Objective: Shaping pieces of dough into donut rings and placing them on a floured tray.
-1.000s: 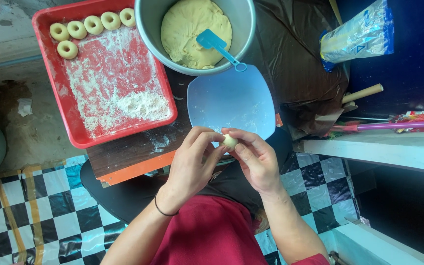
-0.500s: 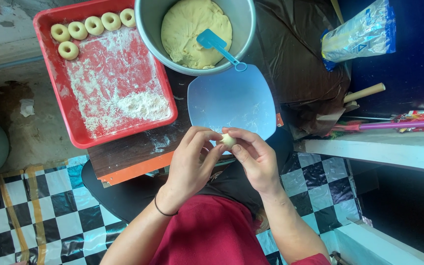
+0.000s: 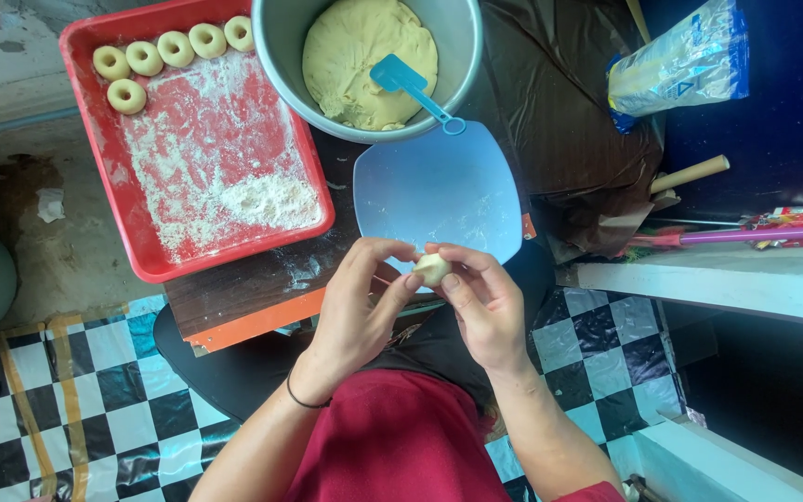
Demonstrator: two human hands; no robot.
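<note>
Your left hand [image 3: 360, 311] and right hand [image 3: 485, 311] meet just below the blue plate [image 3: 439, 195], and between them you pinch a small pale dough ball [image 3: 432, 269]. The fingers of both hands curl narrowly around the ball: the left thumb and forefinger press it from one side, the right fingertips [image 3: 448, 279] from the other. A thin dark band sits on your left wrist.

The plate lies bare on the dark wooden tabletop [image 3: 262, 288] (a faint dusting of flour shows on it). Just above it stands a round metal bowl [image 3: 285, 56] filled with a large mass of dough [image 3: 355, 56]; a blue scraper [image 3: 406, 84] lies on that dough with its handle reaching over the rim toward the plate.

To the left of the bowl is a red tray [image 3: 113, 186], floured across its middle, with a heap of flour near its lower right corner. Five dough rings [image 3: 174, 48] lie along its top edge, four in a row and one below the row at the left.

At the upper right a clear plastic bag [image 3: 685, 60] with blue print lies on a dark brown sheet, tilted, its contents pale. Below it a wooden handle [image 3: 690, 174] sticks out, and further down a long pink stick [image 3: 755, 235] lies on a white ledge beside a colourful wrapper [image 3: 796, 216] in red and yellow.

Under you the floor [image 3: 104, 409] is a black-and-white check.
</note>
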